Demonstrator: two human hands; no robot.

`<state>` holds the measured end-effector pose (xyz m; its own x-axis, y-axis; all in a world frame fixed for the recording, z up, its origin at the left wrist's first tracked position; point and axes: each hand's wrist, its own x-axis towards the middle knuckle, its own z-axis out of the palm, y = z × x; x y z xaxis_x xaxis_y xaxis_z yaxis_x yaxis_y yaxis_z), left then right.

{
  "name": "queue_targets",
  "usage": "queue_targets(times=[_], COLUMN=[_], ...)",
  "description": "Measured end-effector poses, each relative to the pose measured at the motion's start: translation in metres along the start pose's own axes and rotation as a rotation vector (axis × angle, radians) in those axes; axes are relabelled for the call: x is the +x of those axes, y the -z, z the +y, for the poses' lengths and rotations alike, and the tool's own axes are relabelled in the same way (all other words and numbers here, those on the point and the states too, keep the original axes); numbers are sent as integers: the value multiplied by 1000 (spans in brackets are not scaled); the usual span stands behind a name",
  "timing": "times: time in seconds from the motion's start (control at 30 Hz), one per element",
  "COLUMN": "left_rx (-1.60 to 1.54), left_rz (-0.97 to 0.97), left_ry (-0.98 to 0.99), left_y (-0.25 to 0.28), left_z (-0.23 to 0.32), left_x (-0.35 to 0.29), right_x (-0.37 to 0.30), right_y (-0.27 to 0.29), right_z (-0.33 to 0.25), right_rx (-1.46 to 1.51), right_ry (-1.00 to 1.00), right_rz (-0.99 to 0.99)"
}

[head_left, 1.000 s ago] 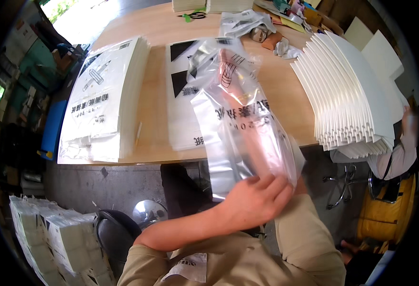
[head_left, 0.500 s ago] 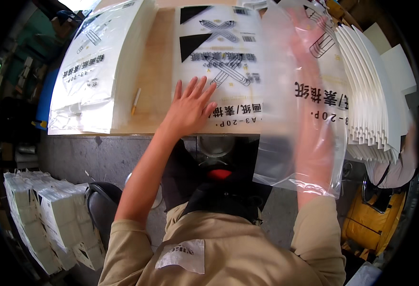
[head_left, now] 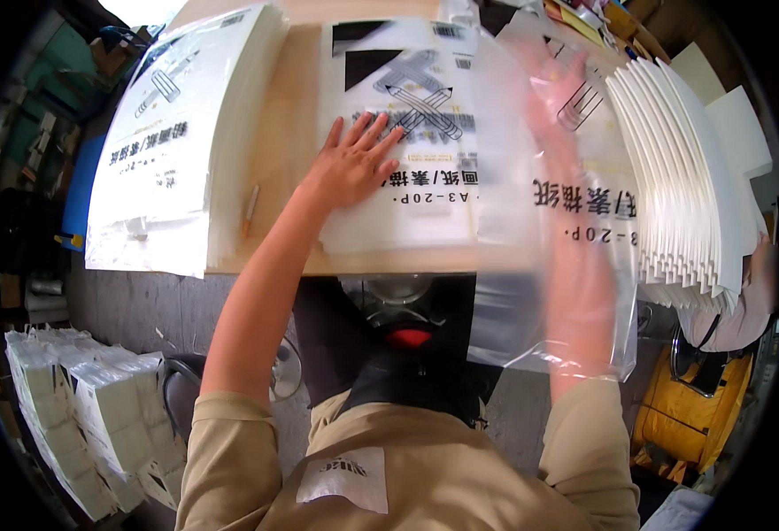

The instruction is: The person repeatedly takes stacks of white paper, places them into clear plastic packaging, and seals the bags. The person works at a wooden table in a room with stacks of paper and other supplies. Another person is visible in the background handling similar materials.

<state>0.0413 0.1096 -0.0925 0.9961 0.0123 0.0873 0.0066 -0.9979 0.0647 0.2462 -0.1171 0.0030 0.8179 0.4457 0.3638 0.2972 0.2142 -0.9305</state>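
My left hand (head_left: 350,168) lies flat with fingers spread on a stack of clear printed plastic bags (head_left: 434,186) at the middle of the table. The bags show black pencil drawings and dark corner patches. On the right, my right forearm reaches inside another clear printed bag (head_left: 505,265), whose near end hangs past the table edge around the arm. Through the film, my right hand (head_left: 553,84) appears stretched out with fingers apart, somewhat blurred. Right of it stands a fanned pile of white paper packs (head_left: 673,177).
A tall stack of bagged paper (head_left: 164,150) occupies the table's left side. Near it lies a thin white-and-orange pen-like stick (head_left: 251,211). White bundles (head_left: 97,398) are piled on the floor at left. A yellow container (head_left: 695,407) and part of another person (head_left: 730,319) are at right.
My left hand has slid away from the near table edge, and the top printed bag under it has shifted the same way. My right arm stays inside its bag. The view has tilted slightly.
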Motion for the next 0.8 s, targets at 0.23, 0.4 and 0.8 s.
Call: queue_targets(times=[0.23, 0.4, 0.8], left_rx=[0, 32, -1805], left_rz=[-29, 144, 200], left_ry=[7, 32, 401], left_y=[-1, 12, 83], left_z=[-23, -34, 100], left_x=[54, 49, -8], right_x=[9, 7, 4], right_y=[-4, -26, -26], right_z=[11, 33, 74], right_rx=[104, 284, 709], right_ry=[-28, -33, 43], right_rz=[16, -4, -80])
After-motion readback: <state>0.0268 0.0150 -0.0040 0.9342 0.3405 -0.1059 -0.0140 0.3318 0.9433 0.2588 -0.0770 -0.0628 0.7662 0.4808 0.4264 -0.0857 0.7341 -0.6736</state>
